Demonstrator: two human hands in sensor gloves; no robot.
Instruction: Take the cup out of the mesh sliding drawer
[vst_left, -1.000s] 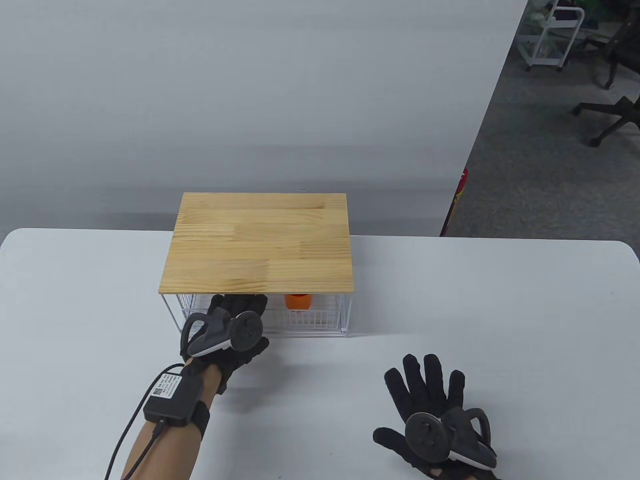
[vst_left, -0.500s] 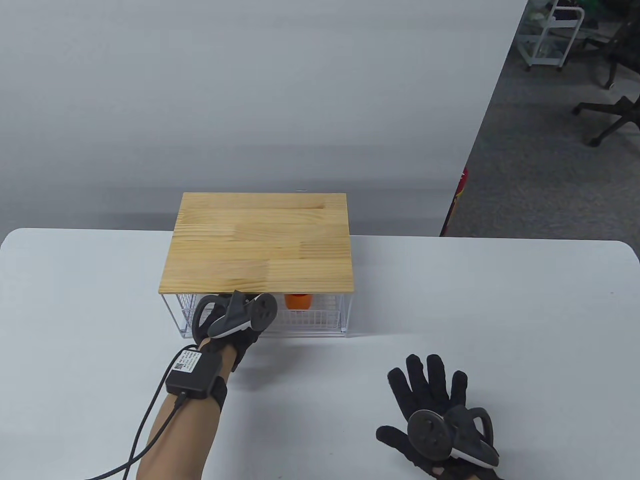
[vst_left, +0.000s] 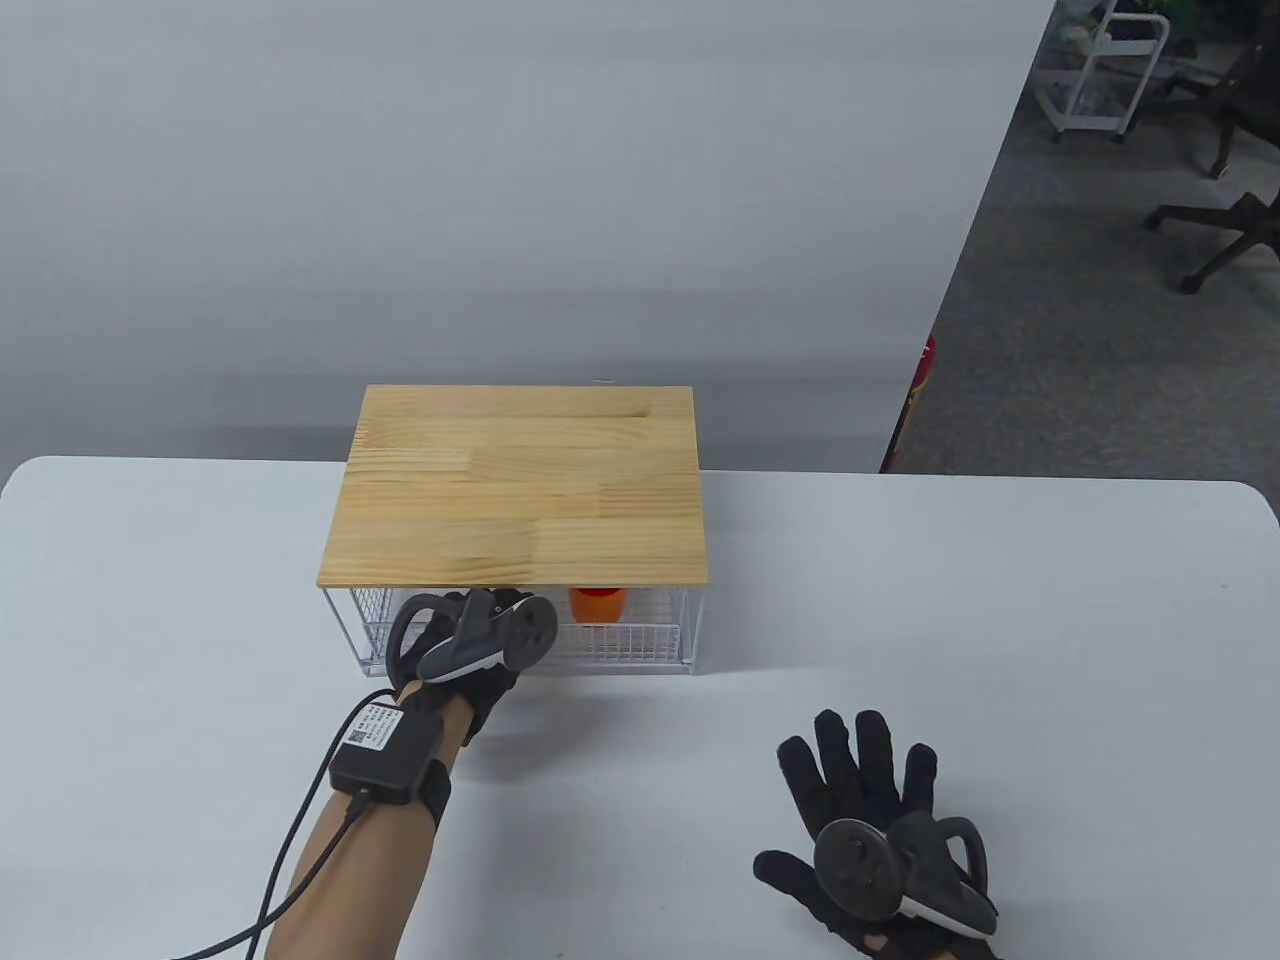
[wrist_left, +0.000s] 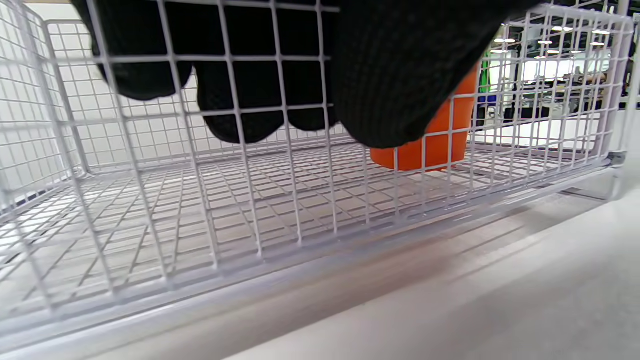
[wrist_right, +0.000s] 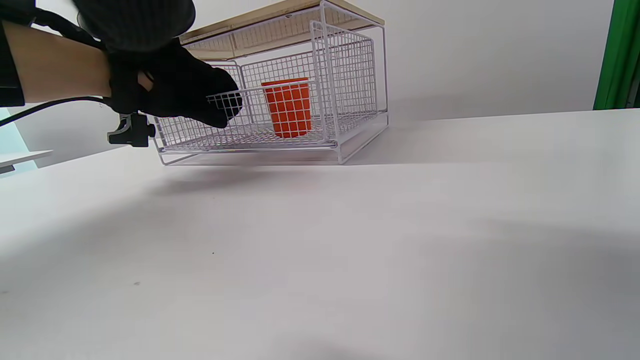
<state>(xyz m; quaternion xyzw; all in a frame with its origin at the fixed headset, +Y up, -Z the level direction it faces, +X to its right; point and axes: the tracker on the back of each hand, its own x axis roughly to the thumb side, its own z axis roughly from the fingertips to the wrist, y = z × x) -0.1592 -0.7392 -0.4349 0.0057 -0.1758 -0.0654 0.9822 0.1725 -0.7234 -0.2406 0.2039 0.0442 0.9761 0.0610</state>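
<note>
An orange cup (vst_left: 597, 603) stands upright in the white mesh drawer (vst_left: 630, 640) under the wooden top (vst_left: 520, 485). My left hand (vst_left: 478, 640) grips the drawer's front rim, left of the cup. In the left wrist view its fingers (wrist_left: 240, 100) hang inside the mesh wall (wrist_left: 250, 200) and the thumb (wrist_left: 395, 75) lies outside, partly hiding the cup (wrist_left: 440, 145). The right wrist view shows this hand (wrist_right: 220, 107), the drawer (wrist_right: 320, 140) and the cup (wrist_right: 288, 107). My right hand (vst_left: 860, 790) rests flat on the table with fingers spread, holding nothing.
The white table (vst_left: 1000, 620) extends to the right and front of the drawer unit. A cable (vst_left: 290, 860) runs from my left wrist to the table's front edge. A grey wall stands behind the unit.
My left hand has moved forward and closed over the drawer's front rim, its tracker tipping up. My right hand has barely moved.
</note>
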